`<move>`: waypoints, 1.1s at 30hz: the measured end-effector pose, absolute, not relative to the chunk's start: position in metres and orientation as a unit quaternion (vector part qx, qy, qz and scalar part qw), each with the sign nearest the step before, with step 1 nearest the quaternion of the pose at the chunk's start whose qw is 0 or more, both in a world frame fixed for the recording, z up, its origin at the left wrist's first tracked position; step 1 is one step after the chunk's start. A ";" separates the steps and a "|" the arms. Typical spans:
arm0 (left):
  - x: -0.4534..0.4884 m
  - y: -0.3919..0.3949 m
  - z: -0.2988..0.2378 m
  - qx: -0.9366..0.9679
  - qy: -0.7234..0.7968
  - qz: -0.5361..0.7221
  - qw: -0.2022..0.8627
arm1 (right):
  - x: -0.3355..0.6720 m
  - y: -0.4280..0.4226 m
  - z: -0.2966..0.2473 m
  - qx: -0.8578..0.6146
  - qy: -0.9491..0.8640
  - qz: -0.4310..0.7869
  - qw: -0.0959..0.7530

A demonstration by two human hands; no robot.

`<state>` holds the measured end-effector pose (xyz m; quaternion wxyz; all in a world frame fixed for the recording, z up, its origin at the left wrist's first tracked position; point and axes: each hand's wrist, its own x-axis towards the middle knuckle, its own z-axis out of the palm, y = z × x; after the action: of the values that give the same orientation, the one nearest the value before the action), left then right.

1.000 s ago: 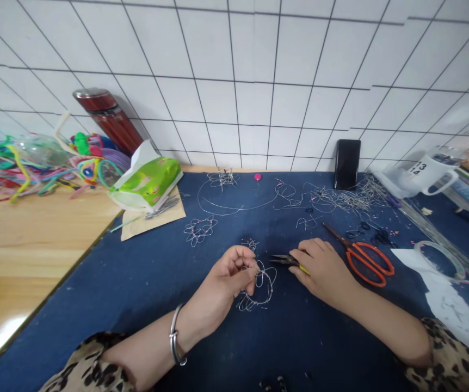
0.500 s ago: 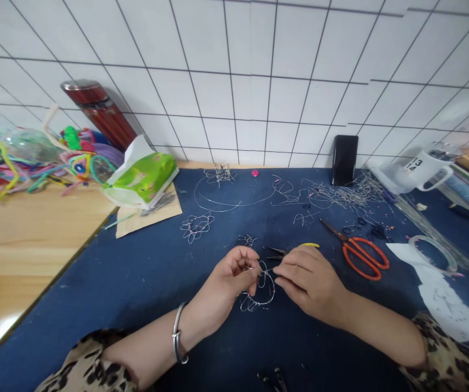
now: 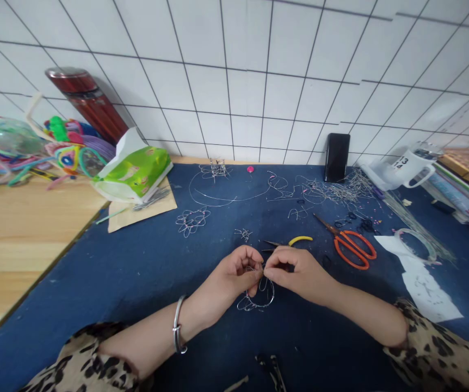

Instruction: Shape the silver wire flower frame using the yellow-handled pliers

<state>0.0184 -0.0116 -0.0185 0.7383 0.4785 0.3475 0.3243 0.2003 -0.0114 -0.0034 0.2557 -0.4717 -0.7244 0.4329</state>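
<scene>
My left hand (image 3: 234,275) and my right hand (image 3: 294,272) meet over the blue mat (image 3: 156,261), both pinching the same looped wire flower (image 3: 257,296). Its lower petals hang below my fingers and rest on the mat. Yellow-handled pliers (image 3: 289,242) lie on the mat just behind my right hand, untouched. A silver bracelet circles my left wrist.
Orange scissors (image 3: 351,245) lie to the right. Other wire flowers (image 3: 191,220), loose wire (image 3: 332,193), a black phone (image 3: 336,158), a white mug (image 3: 412,166), a green tissue pack (image 3: 134,174), a red flask (image 3: 90,103) and coloured pipe cleaners (image 3: 22,152) ring the work area.
My right hand let go of the pliers, left them on the mat, and moved left to pinch the wire flower beside my left hand. The view tilted slightly down.
</scene>
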 end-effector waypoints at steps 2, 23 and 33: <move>0.018 -0.011 -0.019 0.483 0.348 0.315 0.739 | 0.203 -0.009 -0.004 -0.480 -0.673 0.511 0.237; 0.017 -0.008 -0.020 0.499 0.339 0.285 0.745 | 0.207 -0.005 -0.010 -0.455 -0.588 0.621 0.247; 0.017 -0.008 -0.023 0.500 0.348 0.287 0.739 | 0.207 -0.006 -0.011 -0.460 -0.594 0.612 0.248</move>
<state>0.0171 -0.0079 -0.0225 0.7392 0.5000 0.3479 0.2874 0.2072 -0.0058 -0.0110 0.2479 -0.4600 -0.5940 0.6116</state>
